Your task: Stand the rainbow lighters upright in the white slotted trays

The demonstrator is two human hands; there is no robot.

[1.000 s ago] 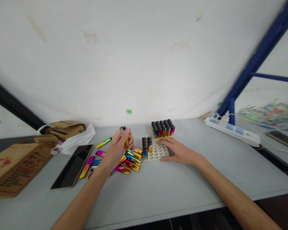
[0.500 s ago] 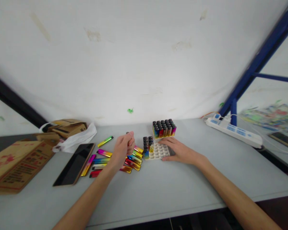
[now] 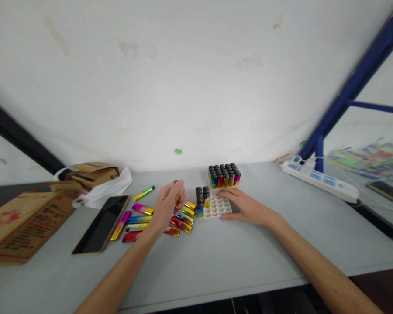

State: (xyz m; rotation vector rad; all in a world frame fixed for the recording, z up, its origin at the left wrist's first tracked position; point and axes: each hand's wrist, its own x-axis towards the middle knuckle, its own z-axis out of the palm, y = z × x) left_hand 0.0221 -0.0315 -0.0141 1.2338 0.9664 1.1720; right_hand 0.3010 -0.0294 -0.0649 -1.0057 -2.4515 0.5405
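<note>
Head view: the left hand [image 3: 170,199] has its fingers closed around one lighter [image 3: 176,200], held roughly upright above the loose lighters [image 3: 182,224], which lie below and around those fingers, apparently for short reach. The right hand [image 3: 241,206] grips the right end of the white tray [image 3: 212,214], thumb at its near edge, other fingers at its far edge, presumably to steady it. Upright lighters [image 3: 201,208] occupy the end opposite these fingers. Just beyond them, a lighter block [image 3: 224,179] limits room; bench [image 3: 268,185] surface extends rightward toward the power strip [image 3: 321,180].
</note>
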